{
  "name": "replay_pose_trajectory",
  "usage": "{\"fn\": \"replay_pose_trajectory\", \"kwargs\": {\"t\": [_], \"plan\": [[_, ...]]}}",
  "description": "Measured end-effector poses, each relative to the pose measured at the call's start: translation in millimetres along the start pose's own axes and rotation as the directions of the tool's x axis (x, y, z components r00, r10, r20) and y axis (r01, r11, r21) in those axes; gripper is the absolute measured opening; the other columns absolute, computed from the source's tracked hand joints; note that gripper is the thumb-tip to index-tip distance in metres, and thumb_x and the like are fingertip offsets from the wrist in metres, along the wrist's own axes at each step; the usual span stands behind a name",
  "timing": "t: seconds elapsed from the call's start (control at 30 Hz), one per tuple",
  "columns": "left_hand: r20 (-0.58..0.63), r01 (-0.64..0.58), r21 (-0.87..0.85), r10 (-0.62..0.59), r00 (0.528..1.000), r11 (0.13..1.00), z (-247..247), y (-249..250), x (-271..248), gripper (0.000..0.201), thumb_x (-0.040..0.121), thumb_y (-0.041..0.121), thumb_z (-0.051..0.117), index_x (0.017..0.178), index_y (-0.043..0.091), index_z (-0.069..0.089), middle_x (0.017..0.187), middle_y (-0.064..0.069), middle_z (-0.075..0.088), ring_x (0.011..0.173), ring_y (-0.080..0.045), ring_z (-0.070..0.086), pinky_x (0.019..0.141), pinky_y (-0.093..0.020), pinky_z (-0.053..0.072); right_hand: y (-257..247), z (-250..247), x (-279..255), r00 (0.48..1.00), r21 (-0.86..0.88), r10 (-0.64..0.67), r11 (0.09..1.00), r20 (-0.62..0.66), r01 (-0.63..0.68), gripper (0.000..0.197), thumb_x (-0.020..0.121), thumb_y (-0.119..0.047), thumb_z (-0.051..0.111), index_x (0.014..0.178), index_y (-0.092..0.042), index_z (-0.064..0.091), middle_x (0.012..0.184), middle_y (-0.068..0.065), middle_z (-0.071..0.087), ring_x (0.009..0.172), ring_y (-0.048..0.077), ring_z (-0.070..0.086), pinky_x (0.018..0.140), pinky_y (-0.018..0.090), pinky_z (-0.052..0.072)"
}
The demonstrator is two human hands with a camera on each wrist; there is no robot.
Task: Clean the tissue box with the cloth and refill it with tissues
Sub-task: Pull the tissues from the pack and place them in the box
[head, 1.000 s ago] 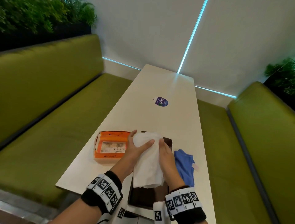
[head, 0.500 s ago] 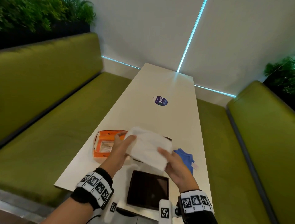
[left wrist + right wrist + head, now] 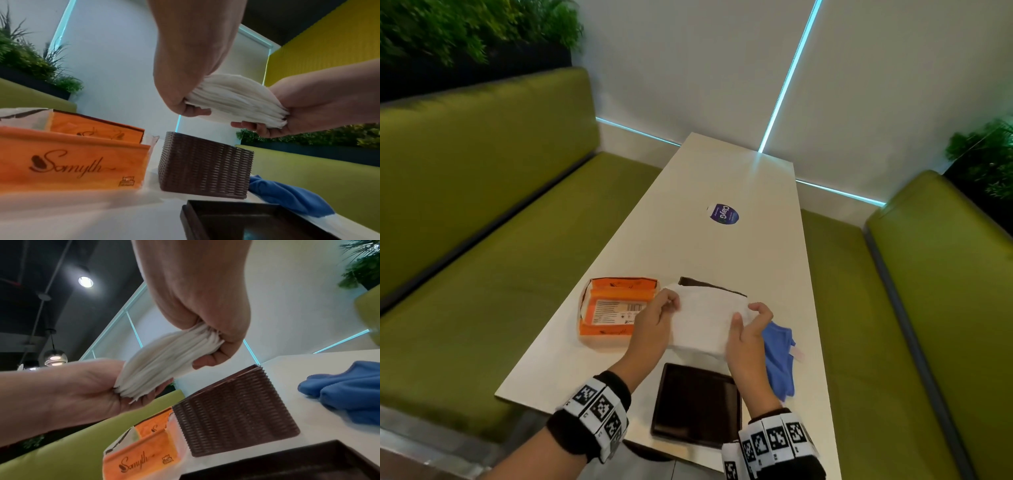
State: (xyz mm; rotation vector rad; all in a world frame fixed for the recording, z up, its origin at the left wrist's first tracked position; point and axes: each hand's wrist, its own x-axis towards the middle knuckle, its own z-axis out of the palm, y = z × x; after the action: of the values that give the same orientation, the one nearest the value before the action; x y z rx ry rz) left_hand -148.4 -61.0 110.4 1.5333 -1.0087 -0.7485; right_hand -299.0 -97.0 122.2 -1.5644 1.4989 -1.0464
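Note:
Both hands hold a thick stack of white tissues [image 3: 705, 320] [image 3: 232, 100] [image 3: 164, 360] in the air above the brown woven tissue box [image 3: 709, 285] [image 3: 205, 164] [image 3: 230, 404]. My left hand [image 3: 661, 308] [image 3: 189, 107] grips the stack's left end. The right end is gripped by my right hand [image 3: 751, 317] [image 3: 209, 353]. The stack bows upward between them. The box's dark lid [image 3: 697, 404] [image 3: 236, 222] lies upside down near the table's front edge. A blue cloth [image 3: 779, 356] [image 3: 287, 199] [image 3: 345, 391] lies crumpled right of the box.
An opened orange tissue pack [image 3: 616, 308] [image 3: 72, 159] [image 3: 141, 462] lies left of the box. The white table [image 3: 715, 178] carries a round sticker [image 3: 722, 214] further back. Green benches [image 3: 482, 240] flank the table on both sides.
The tissue stack has been lifted off the lid and turned crosswise. It now hangs over the woven box, with each hand curled round one end.

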Motion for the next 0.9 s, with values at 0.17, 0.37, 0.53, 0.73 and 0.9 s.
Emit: {"fn": "replay_pose_trajectory", "kwargs": {"t": [0.17, 0.37, 0.53, 0.73, 0.9], "plan": [[0.049, 0.067, -0.045, -0.064, 0.997, 0.997, -4, 2, -2, 0.039, 0.102, 0.001, 0.031, 0.099, 0.021, 0.064, 0.093, 0.013, 0.056, 0.074, -0.008, 0.048, 0.059, -0.018, 0.037, 11, -5, 4, 0.978, -0.110, -0.093, 0.987, 0.185, 0.115, 0.044, 0.102, -0.012, 0.028, 0.107, -0.054, 0.040, 0.088, -0.002, 0.051, 0.081, 0.012, 0.050, 0.068, 0.022, 0.042], [0.252, 0.324, -0.083, -0.295, 0.922, 0.942, -14, -1, -1, 0.031, 0.104, 0.026, 0.041, 0.131, 0.032, 0.054, 0.124, 0.005, 0.049, 0.104, -0.014, 0.052, 0.082, -0.029, 0.050, 11, -23, 4, 0.916, 0.005, 0.071, 0.997, 0.395, -0.079, 0.033, 0.102, -0.027, 0.042, 0.133, -0.036, 0.050, 0.134, -0.007, 0.047, 0.127, 0.014, 0.044, 0.112, 0.034, 0.036], [0.436, 0.335, -0.053, -0.280, 0.855, 0.941, -23, 9, 9, 0.050, 0.097, 0.027, 0.059, 0.143, 0.029, 0.038, 0.128, 0.008, 0.052, 0.114, -0.013, 0.057, 0.096, -0.035, 0.054, 4, -52, 17, 0.779, -0.029, 0.146, 0.986, 0.609, -0.162, 0.077, 0.087, -0.033, 0.067, 0.150, -0.034, 0.023, 0.143, -0.012, 0.033, 0.131, 0.009, 0.033, 0.108, 0.025, 0.031], [0.460, 0.194, 0.057, -0.198, 0.865, 0.979, -12, 43, 44, 0.051, 0.099, 0.006, 0.053, 0.147, 0.016, 0.039, 0.128, 0.006, 0.054, 0.118, -0.014, 0.051, 0.097, -0.025, 0.046, 1, -53, 60, 0.857, -0.123, 0.046, 0.992, 0.513, 0.020, 0.084, 0.084, -0.019, 0.072, 0.151, -0.027, 0.022, 0.156, -0.004, 0.028, 0.141, 0.017, 0.029, 0.118, 0.042, 0.026], [0.432, 0.185, 0.158, -0.236, 0.870, 0.970, 2, 19, 67, 0.049, 0.096, 0.003, 0.050, 0.143, 0.013, 0.045, 0.138, -0.007, 0.057, 0.127, -0.025, 0.054, 0.110, -0.046, 0.043, 9, -30, 77, 0.875, -0.281, 0.097, 0.959, 0.475, 0.046, 0.083, 0.082, -0.016, 0.074, 0.150, -0.019, 0.026, 0.154, 0.003, 0.032, 0.140, 0.023, 0.032, 0.111, 0.031, 0.027]]}}
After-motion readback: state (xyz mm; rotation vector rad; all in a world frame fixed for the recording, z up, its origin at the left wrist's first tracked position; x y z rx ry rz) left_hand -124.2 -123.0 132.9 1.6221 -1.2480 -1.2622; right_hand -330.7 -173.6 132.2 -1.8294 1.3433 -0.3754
